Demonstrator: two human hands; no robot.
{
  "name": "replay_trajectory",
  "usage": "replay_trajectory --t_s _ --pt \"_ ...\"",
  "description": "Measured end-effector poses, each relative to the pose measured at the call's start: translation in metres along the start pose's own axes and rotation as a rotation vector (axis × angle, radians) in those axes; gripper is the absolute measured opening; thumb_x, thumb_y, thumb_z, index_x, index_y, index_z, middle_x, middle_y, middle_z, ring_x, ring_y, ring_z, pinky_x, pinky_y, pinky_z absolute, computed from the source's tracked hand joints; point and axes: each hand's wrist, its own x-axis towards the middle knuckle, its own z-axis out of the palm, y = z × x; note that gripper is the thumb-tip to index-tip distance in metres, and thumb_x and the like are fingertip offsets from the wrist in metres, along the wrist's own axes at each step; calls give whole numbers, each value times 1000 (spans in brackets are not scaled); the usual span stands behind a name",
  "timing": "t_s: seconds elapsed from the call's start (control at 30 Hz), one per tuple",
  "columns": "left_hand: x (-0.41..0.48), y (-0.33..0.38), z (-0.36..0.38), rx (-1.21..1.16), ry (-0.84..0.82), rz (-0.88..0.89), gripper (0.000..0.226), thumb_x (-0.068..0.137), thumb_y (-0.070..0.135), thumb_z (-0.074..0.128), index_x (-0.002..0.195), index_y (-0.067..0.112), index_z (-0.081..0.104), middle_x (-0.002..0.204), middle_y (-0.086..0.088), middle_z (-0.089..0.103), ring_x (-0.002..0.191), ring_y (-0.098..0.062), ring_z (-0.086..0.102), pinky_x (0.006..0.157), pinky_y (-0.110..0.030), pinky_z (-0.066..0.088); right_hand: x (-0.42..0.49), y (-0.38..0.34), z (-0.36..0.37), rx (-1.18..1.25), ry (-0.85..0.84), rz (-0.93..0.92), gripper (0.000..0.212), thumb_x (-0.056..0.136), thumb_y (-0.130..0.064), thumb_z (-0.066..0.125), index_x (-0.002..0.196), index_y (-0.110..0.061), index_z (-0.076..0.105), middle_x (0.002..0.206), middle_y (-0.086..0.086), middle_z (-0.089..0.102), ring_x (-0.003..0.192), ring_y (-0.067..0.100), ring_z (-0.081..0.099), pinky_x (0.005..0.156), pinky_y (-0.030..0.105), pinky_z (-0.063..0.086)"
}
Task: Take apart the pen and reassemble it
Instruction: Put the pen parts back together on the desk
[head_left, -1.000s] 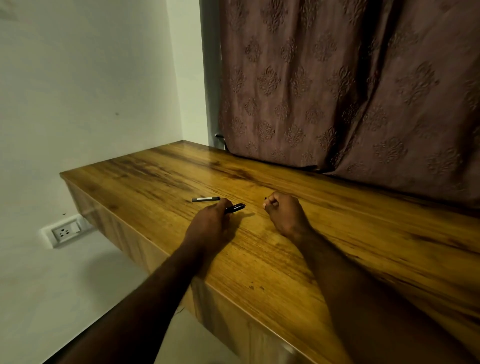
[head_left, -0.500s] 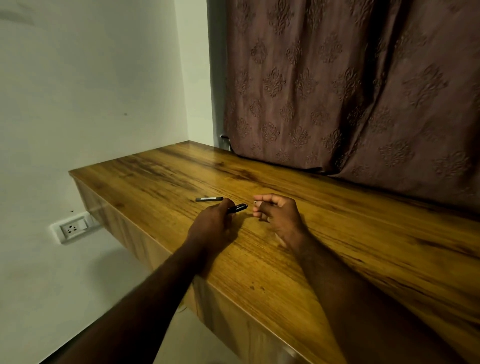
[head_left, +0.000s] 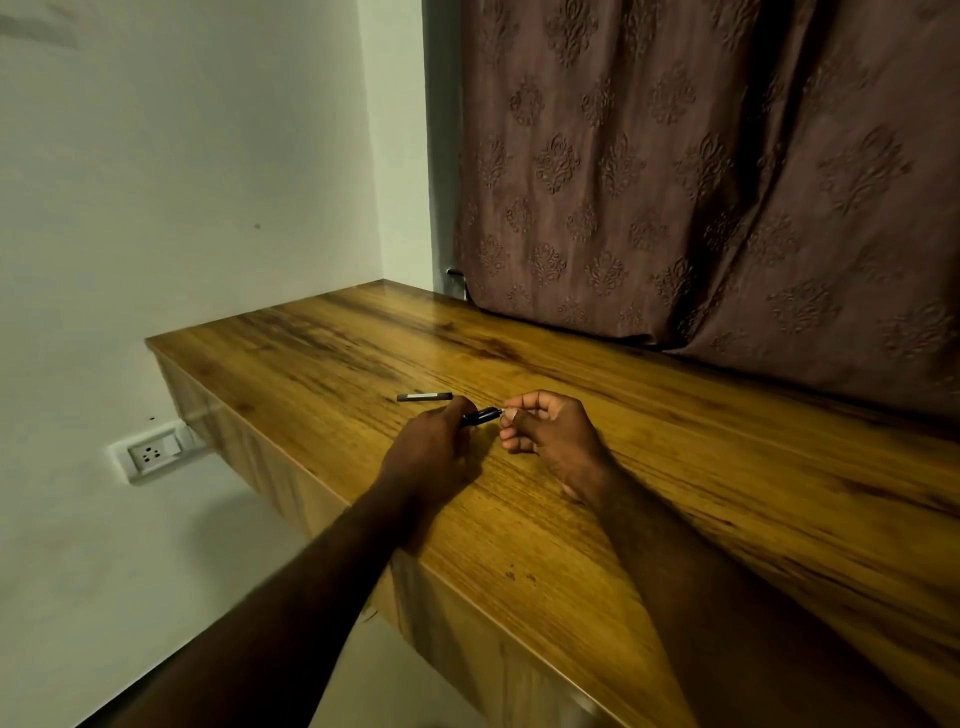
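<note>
Though gripped, pen (head_left: 482, 415) between fingers (head_left: 511, 414) (both hands)

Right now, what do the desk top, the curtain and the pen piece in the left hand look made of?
Desk top: wood or wood-look laminate, going by the streaked grain and faint sheen.
Curtain: heavy brownish cloth, with folds and a raised floral pattern.
Pen piece in the left hand: glossy black, probably plastic; too small to be sure.

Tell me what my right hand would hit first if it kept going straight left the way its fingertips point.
Likely the tip of the black pen body held in your left hand; the right hand is almost touching it already.
</note>
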Motion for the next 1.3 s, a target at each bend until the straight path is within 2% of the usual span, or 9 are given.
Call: replay_trajectory --t_s 0.13,0.27,0.43,0.57,0.7,0.77,0.97,1.17,1.3 --pt "0 0 0 -3 6 -19 48 85 54 32 98 15 57 75 -7 69 63 -29 63 51 -31 47 0 1 1 -43 -12 -17 6 93 -1 57 94 -4 62 77 13 65 61 18 61 57 26 55" --pt "1 -1 0 17 -15 -17 31 88 47 47 97 19 56 75 -3 69 64 -25 65 51 -29 46 2 2 1 -98 -24 -19 7 94 -1 55 96 -2 62 78 13 64 63 20 60 57 28 54" --pt "0 0 -2 33 -11 -9 26 90 46 55 95 21 58 72 1 67 62 -20 63 51 -31 49 3 4 1 -149 -45 -33 8 96 -2 53 95 -4 61 77 12 63 64 20 60 60 31 53" --pt "0 1 -5 58 -4 21 24 89 40 62 95 17 61 79 -2 68 67 -23 63 53 -29 43 2 3 1 -154 -50 -40 9 96 -4 53 94 -1 61 75 12 62 62 19 58 60 31 52" --pt "0 3 -7 62 -4 48 28 90 44 52 94 18 60 79 -2 67 70 -23 63 55 -27 38 2 3 1 -158 -52 -47 12 96 -7 56 86 -4 62 74 13 63 60 20 58 58 31 52" --pt "1 1 -5 75 -12 37 23 90 43 58 94 20 59 79 1 66 69 -21 63 55 -26 37 1 3 0 -152 -53 -48 13 95 -9 57 85 -3 63 74 13 63 61 20 59 58 31 52" --pt "1 -3 1 90 -57 -58 19 87 40 61 98 27 52 79 1 68 68 -23 64 54 -33 50 2 1 -1 -29 -22 -8 12 94 -7 58 99 3 64 80 16 63 58 17 58 50 23 52" --pt "0 2 -2 76 -22 -14 27 89 47 57 97 21 57 79 0 68 67 -22 63 52 -26 40 2 2 -2 -76 -27 -34 8 94 -6 57 94 0 62 79 15 64 57 19 58 48 27 50" --pt "1 2 -5 87 -41 18 22 86 38 63 97 20 58 81 -1 68 70 -24 63 55 -25 35 1 2 2 -173 -33 -47 11 96 -8 55 97 2 59 75 10 63 52 16 55 44 27 45"
